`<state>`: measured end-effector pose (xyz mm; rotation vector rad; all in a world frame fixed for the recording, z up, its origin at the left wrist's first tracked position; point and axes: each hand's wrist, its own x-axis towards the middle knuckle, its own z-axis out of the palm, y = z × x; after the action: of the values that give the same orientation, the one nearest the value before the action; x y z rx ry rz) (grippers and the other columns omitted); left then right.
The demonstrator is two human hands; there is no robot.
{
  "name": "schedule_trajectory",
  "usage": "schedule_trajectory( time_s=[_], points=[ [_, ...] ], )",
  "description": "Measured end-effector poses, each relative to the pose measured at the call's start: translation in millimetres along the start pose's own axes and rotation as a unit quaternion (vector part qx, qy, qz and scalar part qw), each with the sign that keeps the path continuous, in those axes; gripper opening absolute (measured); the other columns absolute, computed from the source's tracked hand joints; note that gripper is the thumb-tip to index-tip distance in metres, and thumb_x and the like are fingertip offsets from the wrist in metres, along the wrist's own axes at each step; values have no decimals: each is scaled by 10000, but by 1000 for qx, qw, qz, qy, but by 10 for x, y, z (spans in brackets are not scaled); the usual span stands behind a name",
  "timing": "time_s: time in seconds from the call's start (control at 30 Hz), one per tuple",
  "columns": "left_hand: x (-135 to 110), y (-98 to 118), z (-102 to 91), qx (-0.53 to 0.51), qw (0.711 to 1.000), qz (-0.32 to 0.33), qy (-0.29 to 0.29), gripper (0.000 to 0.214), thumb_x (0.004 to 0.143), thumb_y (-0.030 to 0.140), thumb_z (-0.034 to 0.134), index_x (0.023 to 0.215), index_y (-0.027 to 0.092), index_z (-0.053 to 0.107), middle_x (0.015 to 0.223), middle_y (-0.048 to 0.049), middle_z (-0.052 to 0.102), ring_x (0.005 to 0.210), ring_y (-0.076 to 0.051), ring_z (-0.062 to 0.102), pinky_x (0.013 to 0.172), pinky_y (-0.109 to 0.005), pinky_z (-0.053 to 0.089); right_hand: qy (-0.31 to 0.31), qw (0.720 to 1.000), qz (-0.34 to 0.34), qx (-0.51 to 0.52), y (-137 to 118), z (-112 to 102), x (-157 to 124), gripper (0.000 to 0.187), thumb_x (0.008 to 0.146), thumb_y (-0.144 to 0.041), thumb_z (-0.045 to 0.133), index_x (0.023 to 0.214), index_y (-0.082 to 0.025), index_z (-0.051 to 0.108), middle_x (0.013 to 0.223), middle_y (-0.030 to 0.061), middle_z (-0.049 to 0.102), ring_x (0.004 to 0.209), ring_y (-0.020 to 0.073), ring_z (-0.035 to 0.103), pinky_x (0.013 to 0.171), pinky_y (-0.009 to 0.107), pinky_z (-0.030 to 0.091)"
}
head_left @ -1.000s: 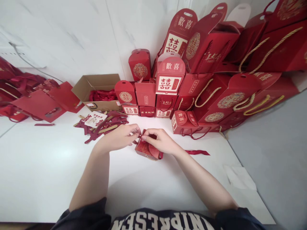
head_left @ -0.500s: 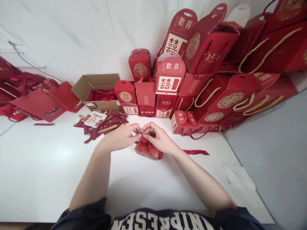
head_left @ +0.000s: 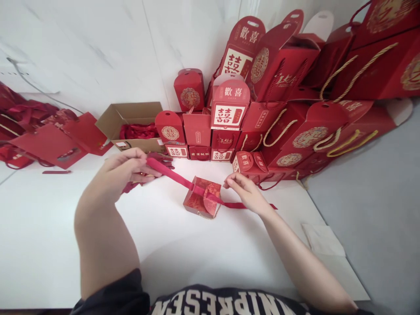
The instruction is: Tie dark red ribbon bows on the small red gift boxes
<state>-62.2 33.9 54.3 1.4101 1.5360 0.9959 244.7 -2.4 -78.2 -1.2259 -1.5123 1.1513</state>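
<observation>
A small red patterned gift box [head_left: 195, 203] with a gold cord handle sits on the white table in front of me. A dark pink ribbon [head_left: 172, 175] runs through the top of the box and out over its right side. My left hand [head_left: 129, 168] is closed on the ribbon's left end and holds it raised and stretched away from the box. Just right of the box, my right hand [head_left: 244, 188] hovers with loosely bent fingers, nothing visible in them. The ribbon's other end [head_left: 234, 205] lies on the table, passing beneath this hand.
Stacked red gift boxes [head_left: 226, 116] fill the back and right. At the back left stands an open cardboard box [head_left: 141, 111] with red ribbon inside. Flat red bags [head_left: 49, 140] lie farther left. A white tissue [head_left: 323, 239] lies near the right edge of the table [head_left: 164, 249].
My left hand has moved left and up, drawing the ribbon out through the box top. My right hand has moved right, off the box. The ribbon's right end has shifted slightly left.
</observation>
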Motion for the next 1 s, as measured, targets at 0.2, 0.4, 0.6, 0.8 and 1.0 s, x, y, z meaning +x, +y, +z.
schedule_trajectory(
  time_s=[0.2,0.4,0.6,0.8,1.0],
  points=[
    [49,-14,-182,-175,982,63,-30,46,717,155,551,678,145,530,938,-121,735,676,-189,698,513,-250,546,-81,995,44,39,242,30,-215,291,944,-466,464,995,-199,568,1040,52,655,974,189,607,878,325,430],
    [23,-9,-237,-257,953,139,-86,86,672,199,534,648,150,601,891,-133,749,520,-155,606,437,-268,493,-127,987,50,88,250,97,-206,314,936,-480,479,972,-186,582,895,23,621,829,154,558,786,286,399],
    [53,-34,-241,-296,930,170,-133,96,684,176,536,667,124,615,778,-142,713,582,-175,616,480,-259,510,-148,982,52,107,190,87,-226,317,864,-479,599,801,-171,562,609,-45,477,580,106,426,598,249,321],
    [-9,18,-234,-300,933,172,-103,82,674,167,544,640,120,602,681,-98,649,523,-127,566,455,-222,489,-70,996,27,55,70,-139,-266,342,863,-458,601,696,-166,540,614,-24,495,596,107,443,600,256,355],
    [-131,85,-227,-296,935,185,-63,61,650,187,592,618,139,611,637,-77,630,492,-117,523,424,-221,467,-4,998,45,33,-90,-421,-309,341,809,-483,650,704,-184,523,610,-46,435,533,100,420,500,249,415]
  ],
)
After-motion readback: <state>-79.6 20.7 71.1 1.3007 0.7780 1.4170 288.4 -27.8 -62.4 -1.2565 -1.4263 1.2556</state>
